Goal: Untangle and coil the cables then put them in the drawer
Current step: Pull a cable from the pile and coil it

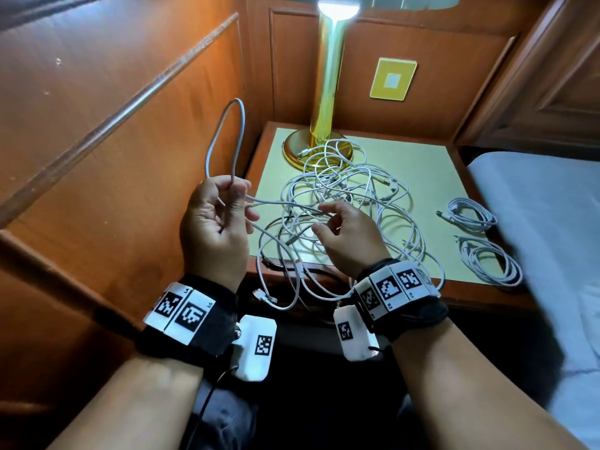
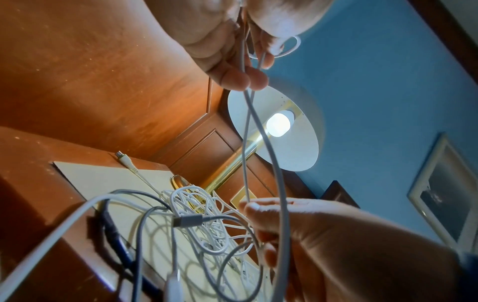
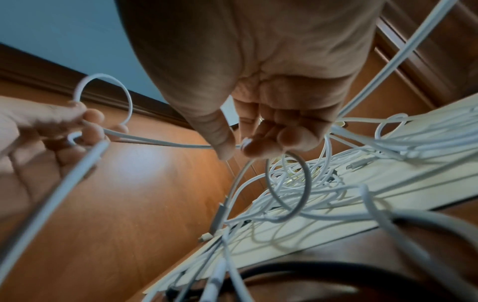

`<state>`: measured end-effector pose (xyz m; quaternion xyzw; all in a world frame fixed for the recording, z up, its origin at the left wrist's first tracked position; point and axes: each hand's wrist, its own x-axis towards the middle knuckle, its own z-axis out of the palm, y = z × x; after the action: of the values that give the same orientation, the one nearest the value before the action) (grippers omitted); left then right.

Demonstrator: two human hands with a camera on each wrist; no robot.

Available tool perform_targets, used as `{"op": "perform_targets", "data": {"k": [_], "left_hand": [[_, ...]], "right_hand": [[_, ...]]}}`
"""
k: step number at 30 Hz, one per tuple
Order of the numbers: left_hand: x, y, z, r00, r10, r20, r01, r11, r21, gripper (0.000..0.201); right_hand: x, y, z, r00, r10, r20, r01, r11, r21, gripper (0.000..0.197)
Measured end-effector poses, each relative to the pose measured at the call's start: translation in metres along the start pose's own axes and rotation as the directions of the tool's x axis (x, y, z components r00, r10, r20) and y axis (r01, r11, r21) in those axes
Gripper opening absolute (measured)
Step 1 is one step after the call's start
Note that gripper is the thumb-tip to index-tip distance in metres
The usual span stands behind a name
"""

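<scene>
Now left hand (image 1: 217, 222): holds cable (image 1: 224, 138) loop
Right hand (image 1: 349, 237): pinches same cable
Tangle (image 1: 350, 196): on table (image 1: 431, 177)

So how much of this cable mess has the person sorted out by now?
Two coiled cables already lie on the nightstand near the bed. A third is under way: the left hand holds a loop of white cable upright while the right hand pinches the same cable nearer the pile. The big tangle by the lamp remains. Nothing shows in a drawer yet.
</scene>
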<state>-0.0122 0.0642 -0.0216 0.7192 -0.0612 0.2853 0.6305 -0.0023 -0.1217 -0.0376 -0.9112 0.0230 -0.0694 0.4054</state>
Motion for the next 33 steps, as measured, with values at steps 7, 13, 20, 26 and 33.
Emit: {"op": "perform_targets", "data": {"k": [7, 13, 20, 26, 33], "left_hand": [[0.002, 0.002, -0.002, 0.997, -0.080, 0.018, 0.082, 0.986, -0.146, 0.021], [0.006, -0.004, -0.004, 0.992, -0.089, -0.092, 0.083, 0.994, -0.064, 0.013], [0.007, -0.011, -0.005, 0.997, -0.034, -0.068, 0.038, 0.997, 0.063, 0.029], [-0.005, -0.012, 0.007, 0.966, 0.088, 0.243, -0.176, 0.911, 0.372, 0.045], [-0.003, -0.017, 0.009, 0.918, 0.195, 0.345, -0.323, 0.872, 0.368, 0.025]], "right_hand": [[0.005, 0.002, -0.005, 0.994, 0.052, -0.096, -0.059, 0.996, -0.071, 0.016], [0.007, 0.009, -0.019, 0.988, 0.065, -0.139, -0.097, 0.967, -0.234, 0.014], [0.005, 0.007, -0.017, 0.983, -0.144, -0.114, 0.118, 0.970, -0.211, 0.012], [0.003, 0.003, -0.009, 0.913, -0.392, -0.114, 0.370, 0.912, -0.176, 0.014], [-0.002, -0.002, -0.005, 0.844, -0.510, -0.168, 0.498, 0.860, -0.111, 0.015]]}}
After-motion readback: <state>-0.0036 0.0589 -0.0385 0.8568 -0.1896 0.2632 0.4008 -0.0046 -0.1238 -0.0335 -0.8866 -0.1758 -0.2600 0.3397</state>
